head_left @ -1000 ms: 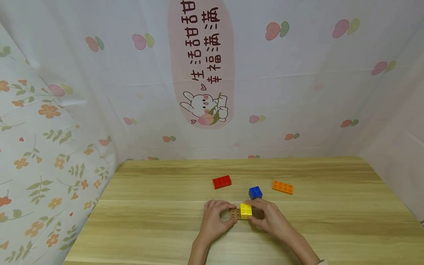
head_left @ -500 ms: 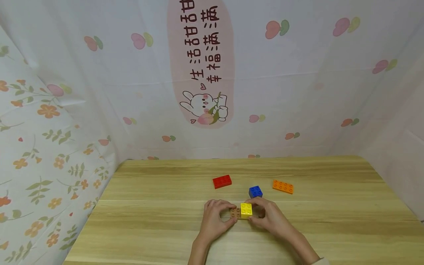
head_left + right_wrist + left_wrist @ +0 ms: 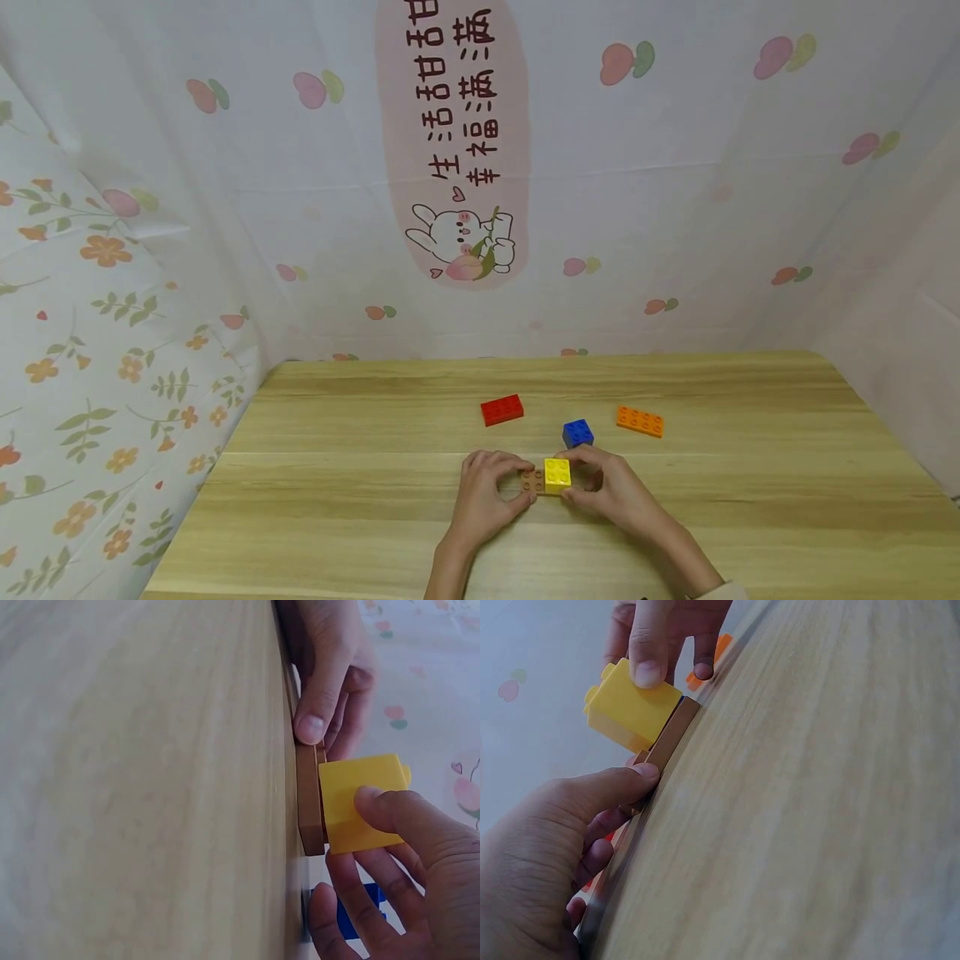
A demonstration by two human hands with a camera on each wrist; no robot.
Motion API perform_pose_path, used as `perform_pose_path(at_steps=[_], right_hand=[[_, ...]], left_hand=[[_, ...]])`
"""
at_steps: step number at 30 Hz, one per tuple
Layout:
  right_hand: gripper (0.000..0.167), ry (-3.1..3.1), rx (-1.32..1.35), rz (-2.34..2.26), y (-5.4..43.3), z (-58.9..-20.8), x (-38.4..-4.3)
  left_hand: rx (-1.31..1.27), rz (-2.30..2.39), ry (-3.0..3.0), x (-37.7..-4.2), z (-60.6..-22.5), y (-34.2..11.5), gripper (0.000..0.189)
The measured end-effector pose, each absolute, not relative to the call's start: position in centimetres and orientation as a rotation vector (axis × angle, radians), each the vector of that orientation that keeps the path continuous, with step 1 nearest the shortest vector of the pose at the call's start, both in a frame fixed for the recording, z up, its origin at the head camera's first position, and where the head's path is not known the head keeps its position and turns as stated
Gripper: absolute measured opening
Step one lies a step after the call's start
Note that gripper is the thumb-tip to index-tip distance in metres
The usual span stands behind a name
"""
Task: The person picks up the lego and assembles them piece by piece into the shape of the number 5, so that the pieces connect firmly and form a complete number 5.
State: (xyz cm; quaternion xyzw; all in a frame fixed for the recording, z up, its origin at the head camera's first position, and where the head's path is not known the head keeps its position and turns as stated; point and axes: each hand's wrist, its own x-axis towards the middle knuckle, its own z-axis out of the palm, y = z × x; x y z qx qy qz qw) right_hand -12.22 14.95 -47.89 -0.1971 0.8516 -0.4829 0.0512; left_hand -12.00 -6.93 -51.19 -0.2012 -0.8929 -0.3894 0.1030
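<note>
A flat brown toy brick [image 3: 532, 481] lies on the table, its left end pinched between the thumb and fingers of my left hand [image 3: 483, 497]. On its right half sits a square yellow brick [image 3: 557, 476], studs up. My right hand [image 3: 617, 497] pinches this yellow brick between thumb and fingers. In the left wrist view, the yellow brick [image 3: 634, 705] is slightly tilted, with a thin dark gap along the brown brick [image 3: 671, 735]. The right wrist view shows the right thumb flat against the yellow brick's side [image 3: 360, 776].
Just behind the right hand stands a square blue brick [image 3: 577, 432]. A red brick [image 3: 502, 410] lies farther back to the left, and a flat orange brick [image 3: 640, 422] to the right. A patterned cloth [image 3: 645, 208] hangs behind the wooden table [image 3: 337, 483].
The head view has shifted very slightly. Both hands keep their grip on the yellow and brown bricks in the same place.
</note>
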Motion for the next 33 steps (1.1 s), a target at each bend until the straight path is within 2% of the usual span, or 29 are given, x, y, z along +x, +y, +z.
perform_pose_path(at_steps=[33], right_hand=[[0.039, 2.672, -0.716, -1.412, 14.61, -48.11, -12.6]], left_hand=[[-0.587, -1.158, -2.646, -12.05, -51.06, -7.03, 0.028]])
